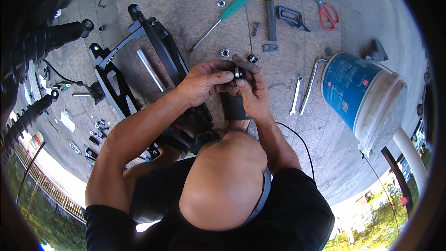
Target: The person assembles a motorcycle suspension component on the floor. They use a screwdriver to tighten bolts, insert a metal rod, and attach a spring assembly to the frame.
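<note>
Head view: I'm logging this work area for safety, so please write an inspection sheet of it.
Surface: grey tiled floor.
Work pieces: small round dark part with a shiny band; black frame to its left.
Clutter: green-handled screwdriver, red-handled scissors, wrench, blue bucket.
Hands: left hand and right hand both pinch the small round dark part.
Cables: thin black cable curving below and right of the right hand.
Surroundings: railing at lower left, greenery beyond.

The held part (239, 73) is showing black and silver, the screwdriver handle (236, 6) green. The hammer handle (269, 5) is combining yellow with grey; the scissor loops (330, 17) are appearing red.
</note>
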The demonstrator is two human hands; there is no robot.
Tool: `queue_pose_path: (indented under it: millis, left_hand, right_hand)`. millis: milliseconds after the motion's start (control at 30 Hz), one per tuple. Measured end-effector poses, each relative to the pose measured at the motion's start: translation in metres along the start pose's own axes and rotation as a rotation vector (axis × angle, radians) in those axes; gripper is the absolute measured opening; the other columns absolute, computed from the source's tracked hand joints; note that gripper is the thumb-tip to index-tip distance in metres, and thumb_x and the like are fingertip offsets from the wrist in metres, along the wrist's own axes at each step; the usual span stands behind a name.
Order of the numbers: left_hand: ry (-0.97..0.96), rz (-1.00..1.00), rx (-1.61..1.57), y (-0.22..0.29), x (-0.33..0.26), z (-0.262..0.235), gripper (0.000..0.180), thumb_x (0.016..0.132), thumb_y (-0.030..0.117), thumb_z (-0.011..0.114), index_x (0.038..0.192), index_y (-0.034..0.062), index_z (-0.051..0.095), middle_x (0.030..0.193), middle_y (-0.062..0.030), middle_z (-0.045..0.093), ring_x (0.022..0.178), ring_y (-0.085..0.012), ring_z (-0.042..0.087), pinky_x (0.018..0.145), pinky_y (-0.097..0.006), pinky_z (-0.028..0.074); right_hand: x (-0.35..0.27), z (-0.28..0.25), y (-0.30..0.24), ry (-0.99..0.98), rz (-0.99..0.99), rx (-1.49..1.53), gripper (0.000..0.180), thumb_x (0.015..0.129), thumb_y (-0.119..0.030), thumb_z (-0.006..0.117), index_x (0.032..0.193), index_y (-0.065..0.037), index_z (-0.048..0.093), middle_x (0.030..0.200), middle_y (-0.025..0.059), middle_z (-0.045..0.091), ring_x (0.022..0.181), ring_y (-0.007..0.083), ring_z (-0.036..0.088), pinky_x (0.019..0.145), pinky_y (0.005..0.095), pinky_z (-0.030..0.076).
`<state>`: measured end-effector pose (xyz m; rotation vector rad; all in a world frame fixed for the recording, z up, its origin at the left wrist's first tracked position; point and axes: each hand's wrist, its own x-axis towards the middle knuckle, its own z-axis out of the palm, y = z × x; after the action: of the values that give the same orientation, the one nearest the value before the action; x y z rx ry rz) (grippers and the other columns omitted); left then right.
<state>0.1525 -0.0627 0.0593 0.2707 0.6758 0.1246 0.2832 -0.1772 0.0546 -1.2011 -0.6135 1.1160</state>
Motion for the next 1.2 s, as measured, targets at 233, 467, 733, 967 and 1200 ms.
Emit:
queue_pose_path:
  millis: [233,467,733,967,1200]
  left_hand:
    - [0.042,0.061,0.139,0.006,-0.003,0.005,0.038,0.082,0.006,0.072,0.117,-0.0001,0.058,0.102,-0.0095,0.066,0.089,-0.0183,0.065,0.078,-0.031,0.054]
    - [0.082,0.119,0.434,0.010,-0.003,0.020,0.043,0.082,0.003,0.071,0.121,-0.0045,0.055,0.101,-0.0101,0.067,0.089,-0.0144,0.066,0.080,-0.026,0.053]
    - [0.101,0.104,0.499,0.013,-0.006,0.026,0.044,0.083,0.006,0.072,0.121,-0.0052,0.055,0.101,-0.0100,0.067,0.090,-0.0140,0.066,0.081,-0.025,0.052]
    - [0.092,0.123,0.558,0.014,-0.004,0.023,0.045,0.082,0.009,0.074,0.121,-0.0034,0.056,0.100,-0.0088,0.067,0.090,-0.0136,0.065,0.079,-0.026,0.052]
    - [0.081,0.129,0.668,0.019,-0.010,0.018,0.041,0.082,0.007,0.073,0.119,-0.0037,0.059,0.102,-0.0083,0.067,0.092,-0.0126,0.064,0.080,-0.026,0.052]
  right_hand:
    - [0.001,-0.020,-0.012,-0.058,0.006,-0.152,0.033,0.092,-0.001,0.056,0.124,0.000,0.051,0.122,0.0107,0.054,0.088,0.0098,0.057,0.070,0.0226,0.049]
    - [-0.003,-0.028,-0.011,0.057,0.253,0.231,0.035,0.088,-0.003,0.064,0.122,0.001,0.055,0.094,0.0089,0.064,0.073,0.0146,0.062,0.064,0.0248,0.050]
    - [-0.005,-0.029,-0.006,0.104,0.356,0.505,0.037,0.087,-0.008,0.067,0.122,0.000,0.056,0.095,0.0126,0.067,0.076,0.0213,0.067,0.067,0.0315,0.054]
    - [-0.002,-0.031,-0.012,0.038,0.322,0.330,0.036,0.086,0.001,0.065,0.121,0.001,0.056,0.094,0.0117,0.067,0.075,0.0179,0.066,0.066,0.0275,0.053]
    - [0.003,-0.026,-0.027,-0.048,0.129,-0.106,0.031,0.082,0.006,0.065,0.113,0.004,0.060,0.092,0.0090,0.061,0.076,0.0147,0.063,0.066,0.0248,0.051]
